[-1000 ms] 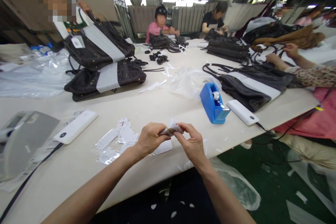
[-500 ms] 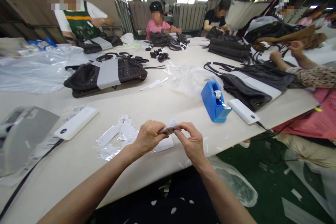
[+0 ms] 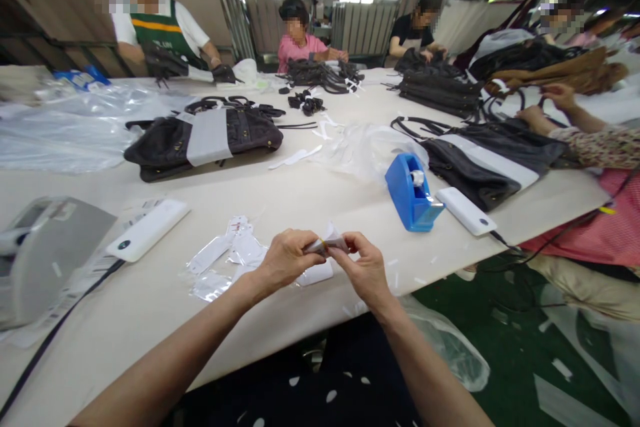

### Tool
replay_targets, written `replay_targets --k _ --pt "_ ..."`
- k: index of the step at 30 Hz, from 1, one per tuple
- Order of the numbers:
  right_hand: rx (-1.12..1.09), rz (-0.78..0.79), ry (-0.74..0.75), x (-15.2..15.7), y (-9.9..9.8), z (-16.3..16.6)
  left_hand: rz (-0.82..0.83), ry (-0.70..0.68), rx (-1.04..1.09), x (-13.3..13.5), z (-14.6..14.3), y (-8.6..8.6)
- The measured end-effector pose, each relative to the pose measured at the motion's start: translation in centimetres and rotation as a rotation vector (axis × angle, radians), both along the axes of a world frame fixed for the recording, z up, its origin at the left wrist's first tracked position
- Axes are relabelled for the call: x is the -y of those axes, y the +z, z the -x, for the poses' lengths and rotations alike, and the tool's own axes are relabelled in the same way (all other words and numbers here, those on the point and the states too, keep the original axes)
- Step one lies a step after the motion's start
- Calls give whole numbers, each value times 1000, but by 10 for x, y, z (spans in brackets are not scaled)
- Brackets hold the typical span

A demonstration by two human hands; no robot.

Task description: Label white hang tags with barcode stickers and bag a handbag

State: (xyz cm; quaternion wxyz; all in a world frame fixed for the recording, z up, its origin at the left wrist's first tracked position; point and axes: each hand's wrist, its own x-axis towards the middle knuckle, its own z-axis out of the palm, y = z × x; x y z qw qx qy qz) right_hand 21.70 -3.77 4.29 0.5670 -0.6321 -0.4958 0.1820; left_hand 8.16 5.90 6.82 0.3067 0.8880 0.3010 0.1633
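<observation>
Workroom table (image 3: 300,197): small banded bundle (image 3: 332,241) pinched at both ends

Broad and pale, the table runs away toward co-workers at its far side. Clear plastic sheeting (image 3: 75,140) spreads over its left part. One dark bag (image 3: 160,147) with a pale wrap lies beyond the hands to the left; another dark bag (image 3: 530,143) lies to the right, near a co-worker's patterned sleeve (image 3: 590,147). Nearer sits a blue tape dispenser (image 3: 407,193), with a white case (image 3: 465,210) just beside it.

Both hands meet over the front edge of the table. The left hand (image 3: 287,255) is closed, thumb against fingers, on one end of the bundle; the right hand (image 3: 364,259) pinches the other end with thumb and fingertips, its fingers curled. Loose tags (image 3: 207,253) lie to the left of the bundle, and a white card (image 3: 317,272) lies below it.

Held above the table, the bundle looks like thin paper or card gathered by a yellow band (image 3: 324,245). It should be light and bendy, somewhat springy, easily creased, and its layers may slide or fan if squeezed unevenly. The flat ends either side of the band seem the best hold: thumb on one face, fingers on the other, with gentle pressure.
</observation>
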Motion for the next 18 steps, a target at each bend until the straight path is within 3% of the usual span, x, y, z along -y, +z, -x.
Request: replay_targets --k 5,14,18 --pt "58 -107 -2 -1 -3 -9 277 64 95 6 -4 -2" --pt "133 -191 -114 5 -14 -14 330 -6 93 16 -19 -6" --pt "239 -229 -172 9 -12 -15 269 12 113 19 -21 -10"
